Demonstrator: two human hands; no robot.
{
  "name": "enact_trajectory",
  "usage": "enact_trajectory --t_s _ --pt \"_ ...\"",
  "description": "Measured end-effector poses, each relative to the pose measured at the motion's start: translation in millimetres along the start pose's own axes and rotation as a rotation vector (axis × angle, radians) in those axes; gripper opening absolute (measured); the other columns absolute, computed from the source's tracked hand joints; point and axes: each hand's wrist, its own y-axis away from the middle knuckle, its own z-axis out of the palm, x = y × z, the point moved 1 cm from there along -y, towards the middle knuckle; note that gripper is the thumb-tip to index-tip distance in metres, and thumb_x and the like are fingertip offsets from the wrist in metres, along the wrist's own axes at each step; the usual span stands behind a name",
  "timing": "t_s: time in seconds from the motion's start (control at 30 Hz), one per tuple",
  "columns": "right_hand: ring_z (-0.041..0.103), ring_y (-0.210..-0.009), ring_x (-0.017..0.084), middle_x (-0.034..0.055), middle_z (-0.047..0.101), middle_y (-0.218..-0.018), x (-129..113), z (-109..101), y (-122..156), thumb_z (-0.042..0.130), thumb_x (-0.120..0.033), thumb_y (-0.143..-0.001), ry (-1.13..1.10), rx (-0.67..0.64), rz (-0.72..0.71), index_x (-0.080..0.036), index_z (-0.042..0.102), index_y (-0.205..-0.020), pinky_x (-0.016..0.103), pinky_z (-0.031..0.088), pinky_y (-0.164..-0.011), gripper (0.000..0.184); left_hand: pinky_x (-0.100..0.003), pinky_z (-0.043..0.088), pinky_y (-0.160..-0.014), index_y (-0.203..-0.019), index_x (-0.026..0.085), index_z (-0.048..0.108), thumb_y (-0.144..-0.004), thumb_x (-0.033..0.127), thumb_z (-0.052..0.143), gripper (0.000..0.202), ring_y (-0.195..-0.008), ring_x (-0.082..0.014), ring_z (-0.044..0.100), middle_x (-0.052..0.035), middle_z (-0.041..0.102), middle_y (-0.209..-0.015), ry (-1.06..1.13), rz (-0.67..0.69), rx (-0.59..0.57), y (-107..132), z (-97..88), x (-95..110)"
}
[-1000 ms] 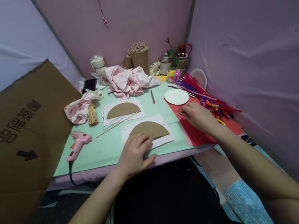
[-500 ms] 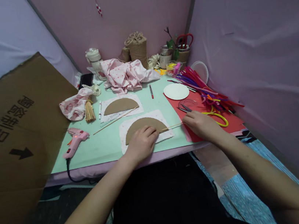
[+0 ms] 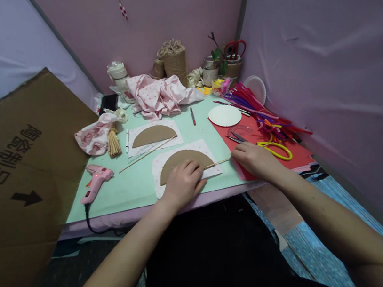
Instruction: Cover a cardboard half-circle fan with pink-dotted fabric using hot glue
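A brown cardboard half-circle (image 3: 179, 158) lies on a piece of white dotted fabric (image 3: 210, 152) near the table's front edge. My left hand (image 3: 182, 184) rests flat on its lower right part, fingers spread. My right hand (image 3: 255, 160) pinches the end of a thin wooden stick (image 3: 218, 162) that runs leftward across the fabric to my left hand. A second half-circle (image 3: 153, 134) on fabric lies further back, with another long stick (image 3: 148, 153) beside it.
A pink glue gun (image 3: 96, 181) lies at the front left, with a large cardboard sheet (image 3: 13, 173) standing beside the table. On the red sheet (image 3: 286, 156) are yellow-handled scissors (image 3: 273, 146), pipe cleaners (image 3: 262, 114) and a white disc (image 3: 225, 115). Twine spools (image 3: 173, 60), jars and pink cloth (image 3: 159, 95) crowd the back.
My right hand came from the red sheet toward the front with the thin stick and laid it across the fabric. My left hand slid up onto the near half-circle.
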Motion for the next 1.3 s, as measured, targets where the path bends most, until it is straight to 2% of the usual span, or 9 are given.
enact_trajectory --t_s 0.4,0.9,1.1,1.3 --pt "0.053 -0.091 0.022 0.0112 0.066 -0.095 -1 1 1 0.049 -0.012 -0.094 -0.006 0.003 0.012 -0.016 0.068 -0.095 0.030 0.031 -0.066 0.019 -0.037 0.055 -0.080 -0.094 0.013 0.067 -0.097 0.020 0.048 0.020 -0.095 -0.0231 0.061 -0.0124 0.067 -0.099 -0.010 0.058 0.061 -5 5.0 0" --pt "0.056 -0.092 0.020 0.0087 0.070 -0.102 -11 16 -7 0.050 -0.014 -0.096 -0.177 0.236 -0.245 -0.020 0.070 -0.112 0.032 0.039 -0.078 0.026 -0.034 0.051 -0.072 -0.089 0.012 0.067 -0.099 0.023 0.043 0.028 -0.086 -0.0219 0.058 -0.0109 0.065 -0.090 -0.072 0.026 -0.026 -10 5.9 1" --pt "0.056 -0.088 0.021 0.0104 0.070 -0.097 -13 20 -11 0.049 -0.017 -0.097 -0.301 0.251 -0.271 -0.019 0.071 -0.110 0.035 0.045 -0.079 0.026 -0.034 0.049 -0.071 -0.085 0.014 0.068 -0.100 0.019 0.041 0.031 -0.084 -0.0208 0.058 -0.0102 0.064 -0.088 -0.024 -0.004 -0.011 -10 9.4 -1" --pt "0.057 -0.089 0.020 0.0108 0.069 -0.099 -12 22 -10 0.047 -0.017 -0.098 -0.320 0.260 -0.284 -0.017 0.070 -0.112 0.034 0.047 -0.079 0.027 -0.031 0.048 -0.069 -0.079 0.014 0.067 -0.099 0.020 0.044 0.031 -0.080 -0.0188 0.057 -0.0086 0.065 -0.084 -0.061 0.001 0.019 -11 10.2 -3"
